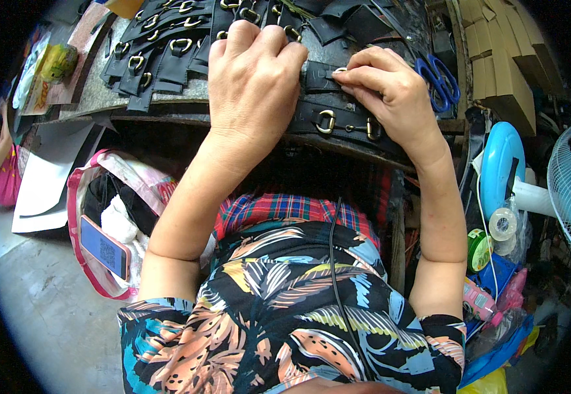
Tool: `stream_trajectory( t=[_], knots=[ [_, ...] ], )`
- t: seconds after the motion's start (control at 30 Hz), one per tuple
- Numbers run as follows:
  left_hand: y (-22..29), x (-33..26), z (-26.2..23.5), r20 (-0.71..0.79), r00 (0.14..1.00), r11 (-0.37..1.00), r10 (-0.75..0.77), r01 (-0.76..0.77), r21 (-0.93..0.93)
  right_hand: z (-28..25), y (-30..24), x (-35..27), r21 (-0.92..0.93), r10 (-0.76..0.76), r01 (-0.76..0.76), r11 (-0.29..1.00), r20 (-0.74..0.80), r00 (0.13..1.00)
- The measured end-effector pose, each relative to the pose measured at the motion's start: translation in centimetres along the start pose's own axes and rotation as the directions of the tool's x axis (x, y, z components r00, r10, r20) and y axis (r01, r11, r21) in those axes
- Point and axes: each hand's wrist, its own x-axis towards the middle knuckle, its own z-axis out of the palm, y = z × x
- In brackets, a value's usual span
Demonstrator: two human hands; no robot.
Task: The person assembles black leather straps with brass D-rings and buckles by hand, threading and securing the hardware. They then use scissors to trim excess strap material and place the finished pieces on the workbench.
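**Bench (pixel 90 88) crowded with black straps (pixel 174 69)**

From my end, I see a pink-edged bag (pixel 75 217) with a phone (pixel 105 246) at far left. Further right, the black straps lie in overlapping rows. Next comes the left hand (pixel 256 85), fingers curled down; I can't tell what, if anything, they hold. Just right of it, a short black strap (pixel 318 79) lies flat; the right hand (pixel 390 85) has its fingertips bunched narrow on a small metal ring (pixel 340 69) there. Below sits a buckled strap (pixel 348 123). Rightward: blue-handled scissors (pixel 419 68), cartons (pixel 518 92), a fan (pixel 535 199).
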Motion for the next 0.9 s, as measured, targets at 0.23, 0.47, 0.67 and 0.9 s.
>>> stream_trajectory(
  t=[0.23, 0.47, 0.67, 0.9],
  knots=[
    [0.0, 0.0, 0.2, 0.091, 0.995, 0.987, -0.042, 0.056, -0.154, -0.1, 0.4, 0.2, 0.103, 0.066, -0.072, 0.992, 0.058, 0.996],
    [0.0, -0.1, 1.0, 0.041, 0.999, 0.984, -0.002, 0.009, -0.178, -0.3, 0.5, 0.1, 0.089, 0.073, -0.083, 0.993, 0.105, 0.992],
    [0.3, 0.1, 1.1, 0.025, 1.000, 0.989, 0.013, -0.009, -0.148, -0.3, 0.3, 0.1, 0.077, 0.103, -0.109, 0.991, 0.082, 0.991],
    [0.3, 0.9, 1.3, -0.073, 0.996, 0.999, 0.054, -0.054, 0.000, -0.7, 0.2, -0.1, 0.054, 0.112, -0.119, 0.991, 0.124, 0.986]
  ],
)
